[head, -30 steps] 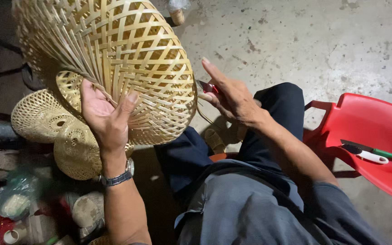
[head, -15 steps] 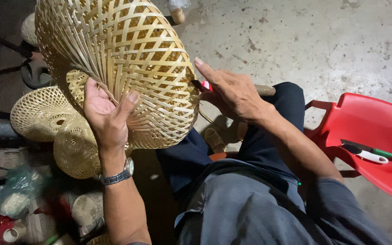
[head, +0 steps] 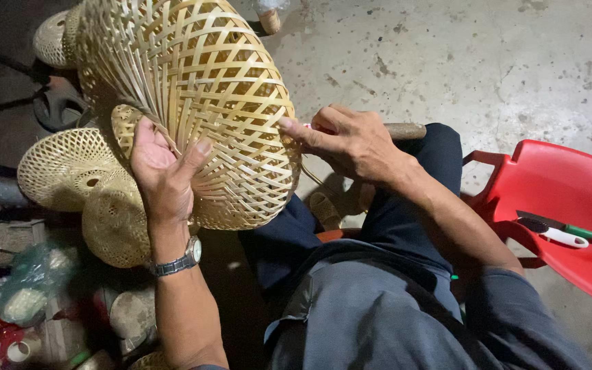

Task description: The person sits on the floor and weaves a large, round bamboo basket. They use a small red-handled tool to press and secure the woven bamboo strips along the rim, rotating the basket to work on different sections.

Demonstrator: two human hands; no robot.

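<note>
Both hands on woven bamboo basket (head: 193, 103): left hand (head: 162, 168) grips it, right hand (head: 351, 140) fingertip presses rim, clutching wooden-handled tool (head: 405, 130); weave looks mostly done

You hold a pale yellow open-lattice woven bamboo basket (head: 193, 103), strips crossing in diamond pattern. Your trousers (head: 378, 301) are dark navy. Your wristwatch (head: 179, 259) is silver metal. Red plastic chair (head: 556, 205) carries a white-handled tool (head: 556, 234) and a green-handled one (head: 587, 235). Grey speckled concrete floor (head: 488, 62). More tan woven bamboo pieces (head: 70, 168) show the same lattice.
</note>
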